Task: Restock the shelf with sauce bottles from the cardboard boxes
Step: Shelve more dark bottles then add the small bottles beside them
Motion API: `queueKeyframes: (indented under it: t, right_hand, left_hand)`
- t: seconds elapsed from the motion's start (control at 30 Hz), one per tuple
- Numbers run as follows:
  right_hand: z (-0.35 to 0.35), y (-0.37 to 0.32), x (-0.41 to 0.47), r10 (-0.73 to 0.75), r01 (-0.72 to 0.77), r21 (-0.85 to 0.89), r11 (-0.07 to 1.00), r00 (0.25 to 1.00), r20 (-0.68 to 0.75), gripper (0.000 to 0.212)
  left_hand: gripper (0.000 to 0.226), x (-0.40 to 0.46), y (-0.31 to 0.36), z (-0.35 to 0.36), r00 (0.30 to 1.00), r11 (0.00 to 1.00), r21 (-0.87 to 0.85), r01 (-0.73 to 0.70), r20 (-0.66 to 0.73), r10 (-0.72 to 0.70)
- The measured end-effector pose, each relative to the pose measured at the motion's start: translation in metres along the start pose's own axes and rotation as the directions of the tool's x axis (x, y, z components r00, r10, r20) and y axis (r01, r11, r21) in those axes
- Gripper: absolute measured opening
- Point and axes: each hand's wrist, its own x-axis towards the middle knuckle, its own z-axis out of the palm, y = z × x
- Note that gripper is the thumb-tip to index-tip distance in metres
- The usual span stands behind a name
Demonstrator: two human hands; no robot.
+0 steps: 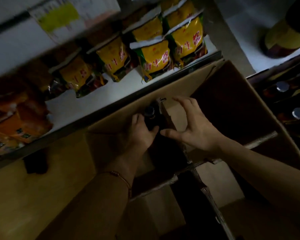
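Observation:
A dark sauce bottle (150,113) with a dark cap stands in a far cell of the open cardboard box (185,84). My left hand (140,132) grips the bottle's body from the left, fingers and thumb curled round it. My right hand (192,125) hovers just right of the bottle, fingers spread over the cardboard divider (171,110), holding nothing. The box's other cells look dark or bare. The white shelf (97,103) runs just beyond the box.
Yellow sauce pouches (156,61) stand in rows on the shelf, orange packs (12,125) at its left end. At the right, capped bottles (282,86) sit in another box and a large yellow-labelled jar (284,38) stands on a shelf.

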Motion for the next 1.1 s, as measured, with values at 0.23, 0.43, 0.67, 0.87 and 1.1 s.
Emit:
queueKeyframes:
  t: [0.23, 0.43, 0.67, 0.87, 1.1]
  right_hand:
    - [0.018, 0.037, 0.014, 0.017, -0.016, 0.019, 1.000, 0.999, -0.030, 0.101]
    - [0.024, 0.047, 0.018, 0.040, -0.038, 0.058, 0.998, 0.999, -0.031, 0.100]
    - [0.028, 0.025, 0.006, 0.038, -0.039, 0.071, 0.997, 0.999, 0.020, 0.096]
    - [-0.010, -0.033, -0.030, 0.004, -0.013, 0.064, 0.998, 0.991, 0.132, 0.101]
    - [-0.086, -0.134, -0.096, 0.035, -0.042, 0.040, 0.998, 0.986, 0.162, 0.118]
  left_hand:
    - [0.077, 0.034, -0.007, 0.030, 0.998, 0.923, -0.384, 0.002, -0.059, -0.027]
    - [0.047, 0.041, 0.004, 0.056, 0.954, 0.809, -0.585, -0.057, -0.270, -0.128]
    - [0.021, 0.018, 0.013, 0.018, 0.972, 0.814, -0.575, 0.080, -0.137, -0.192]
    - [0.017, -0.051, 0.044, -0.059, 0.993, 0.809, -0.576, -0.117, -0.082, 0.085]
    - [0.013, -0.129, 0.118, -0.169, 0.950, 0.766, -0.571, -0.296, -0.092, 0.299]
